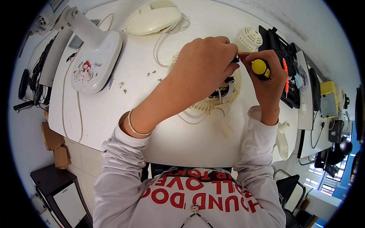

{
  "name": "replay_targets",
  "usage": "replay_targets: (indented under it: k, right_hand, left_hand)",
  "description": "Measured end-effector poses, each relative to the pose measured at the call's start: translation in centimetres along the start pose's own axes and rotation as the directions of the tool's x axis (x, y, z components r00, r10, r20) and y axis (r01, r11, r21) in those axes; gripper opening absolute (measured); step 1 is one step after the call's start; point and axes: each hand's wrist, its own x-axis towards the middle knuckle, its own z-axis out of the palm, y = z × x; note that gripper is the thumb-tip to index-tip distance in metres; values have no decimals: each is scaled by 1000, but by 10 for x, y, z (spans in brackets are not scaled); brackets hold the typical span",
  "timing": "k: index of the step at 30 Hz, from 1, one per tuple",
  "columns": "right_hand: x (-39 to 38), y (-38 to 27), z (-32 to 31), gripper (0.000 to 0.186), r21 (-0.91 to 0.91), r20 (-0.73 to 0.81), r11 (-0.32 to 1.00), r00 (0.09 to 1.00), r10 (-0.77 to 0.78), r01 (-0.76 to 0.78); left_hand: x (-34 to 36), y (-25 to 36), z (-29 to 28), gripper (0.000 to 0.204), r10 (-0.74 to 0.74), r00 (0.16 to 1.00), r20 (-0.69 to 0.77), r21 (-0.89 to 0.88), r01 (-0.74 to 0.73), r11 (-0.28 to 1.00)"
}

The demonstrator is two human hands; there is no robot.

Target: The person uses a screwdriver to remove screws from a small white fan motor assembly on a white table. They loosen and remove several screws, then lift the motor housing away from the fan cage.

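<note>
My left hand reaches over a cream fan head with a ribbed round grille. Its thumb and fingers are closed in a pinch at a small black part, mostly covered by the fingers. Against the palm of my right hand rests a screwdriver with a yellow and black handle, its end cap facing up. The fingertips of that hand meet the left ones over the far side of the grille; the screwdriver's tip is hidden. Dark inner parts and wires show through the fan head's open middle.
A white fan base with a cord stands at the left, beside small scattered bits. Behind lie a cream housing with coiled cable and a slotted round cover. A black tool case with an orange-handled tool is at the right.
</note>
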Motion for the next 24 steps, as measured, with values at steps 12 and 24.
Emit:
replay_targets:
  k: [12, 24]
  right_hand:
    - [1, -6, 3, 23, 184, 67, 966, 983, 172, -182]
    - [4, -10, 2, 25, 214, 90, 941, 964, 250, -264]
  left_hand:
    - [1, -2, 1, 17, -12, 1000, 13, 16, 11, 1000]
    - [2, 2, -1, 18, -20, 1000, 23, -26, 21, 999]
